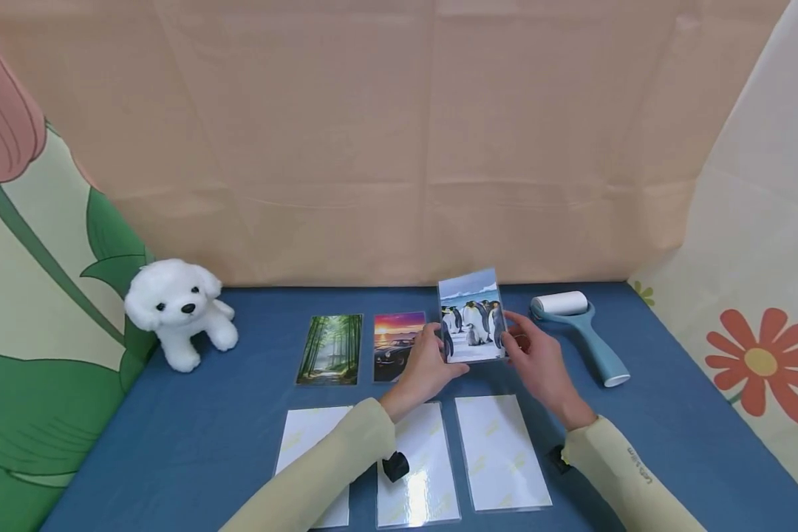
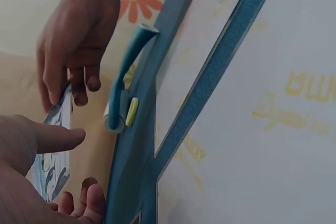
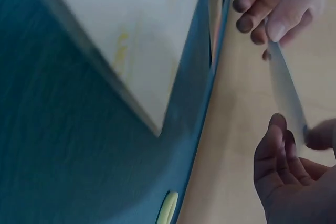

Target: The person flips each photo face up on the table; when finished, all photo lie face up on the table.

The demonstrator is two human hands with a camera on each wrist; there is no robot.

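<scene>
A penguin picture card is held up off the table between both hands, its printed side facing the head camera. My left hand pinches its lower left edge, thumb along the bottom. At the right edge my right hand pinches it between thumb and fingers. Edge-on, the card looks thin in the right wrist view. A forest picture card and a sunset car picture card lie at the back; the left hand partly covers the car one.
Three white sheets in clear sleeves, among them the right one, lie in front, partly under the left sleeve. A blue-handled roller with a white cylinder lies at right. A white plush dog sits at back left on the blue tabletop.
</scene>
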